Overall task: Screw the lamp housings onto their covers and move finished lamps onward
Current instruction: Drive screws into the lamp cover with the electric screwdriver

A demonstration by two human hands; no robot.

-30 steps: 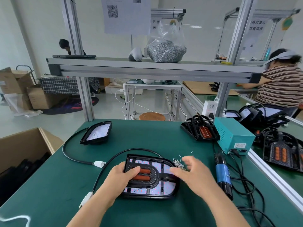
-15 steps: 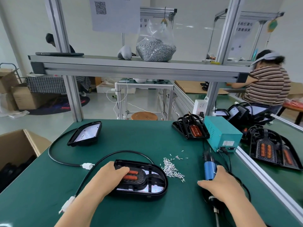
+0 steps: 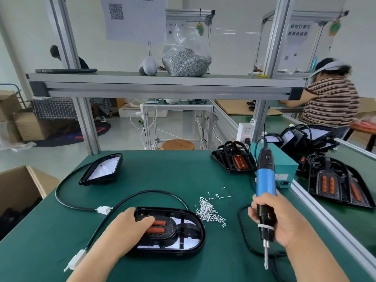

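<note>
At the near edge of the green bench mat (image 3: 162,174), I see the left hand (image 3: 126,228) lying on top of the lamp housing (image 3: 187,226). Its fingers are laid flat over the two orange inserts and press down, not wrapped round anything. The housing is a black oval shell that sits flat on the mat in front of the wearer, with a pale patterned layer showing through its openings. The right hand (image 3: 272,218) is clenched round the lower barrel of the electric screwdriver (image 3: 265,180). The tool stands near upright with its bit pointing down, held clear of the housing and off to its right; I cannot tell whether the bit carries a screw. A loose pile of small screws (image 3: 209,210) lies on the mat between housing and driver, just beside the housing's far right corner. A black cable (image 3: 152,195) arcs from behind the housing toward a white connector (image 3: 103,210). Farther back on the left lies a second lamp (image 3: 101,169), tilted, with its pale face up. On the right, a third lamp (image 3: 234,159) lies beside the teal power box (image 3: 284,165). A cardboard box (image 3: 20,186) stands off the bench's left edge. More lamps (image 3: 333,182) lie on the neighbouring bench to the right, where a person in a striped shirt (image 3: 329,102) sits. On the aluminium shelf (image 3: 162,84) overhead rests a clear bag of screws (image 3: 186,60).
</note>
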